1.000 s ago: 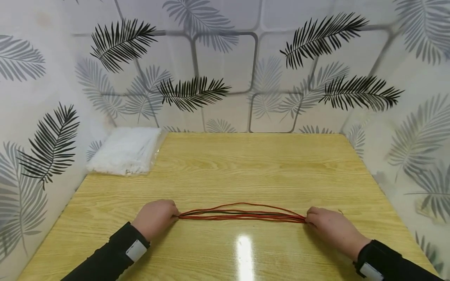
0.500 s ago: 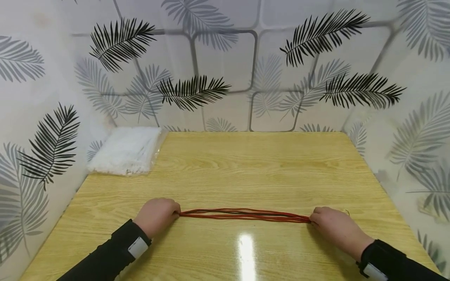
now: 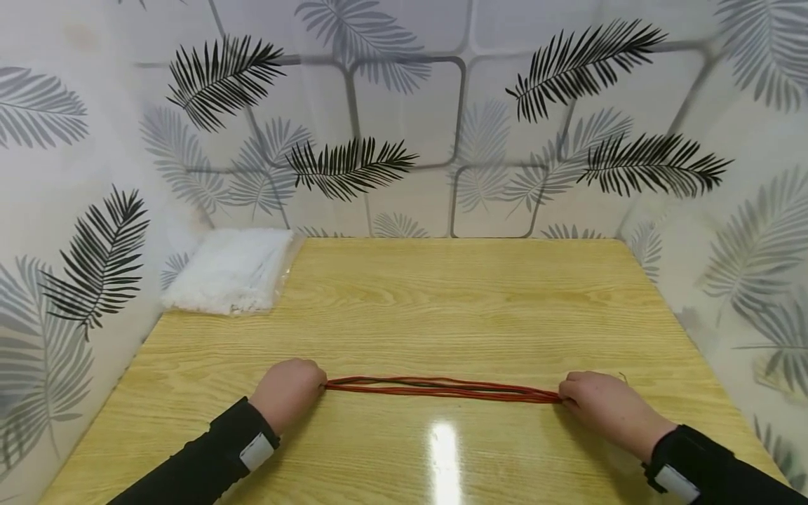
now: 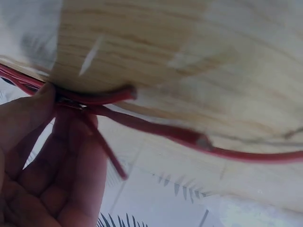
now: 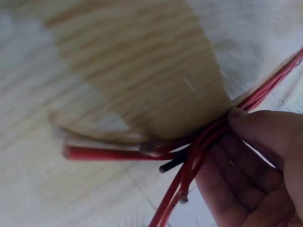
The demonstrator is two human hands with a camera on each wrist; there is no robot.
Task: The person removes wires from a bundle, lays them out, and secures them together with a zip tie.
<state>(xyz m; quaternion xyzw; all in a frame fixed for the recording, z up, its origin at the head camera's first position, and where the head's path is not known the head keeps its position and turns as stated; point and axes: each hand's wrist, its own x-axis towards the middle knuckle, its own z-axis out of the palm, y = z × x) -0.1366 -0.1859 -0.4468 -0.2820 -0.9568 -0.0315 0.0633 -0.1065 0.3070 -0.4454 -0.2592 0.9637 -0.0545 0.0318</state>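
Observation:
A bundle of thin red wires (image 3: 442,391), with a black one among them, stretches nearly straight between the two hands above the wooden table. My left hand (image 3: 289,394) pinches its left end between thumb and fingers. In the left wrist view, cut red wire ends (image 4: 189,137) stick out past the fingertips, one of them running on out of the frame. The right end is pinched by my right hand (image 3: 611,410). Loose red ends (image 5: 104,152) and a short black end (image 5: 171,165) fan out beyond that hand in the right wrist view.
A clear plastic bag with white contents (image 3: 230,270) lies at the table's back left corner. The wooden table (image 3: 467,301) meets walls covered in leaf-patterned sheeting (image 3: 404,140) at the back and sides. Light glares off the table's front (image 3: 444,456).
The right hand has shifted slightly to the right. One strand that bowed away from the bundle now lies close to the others, and the wires look straighter.

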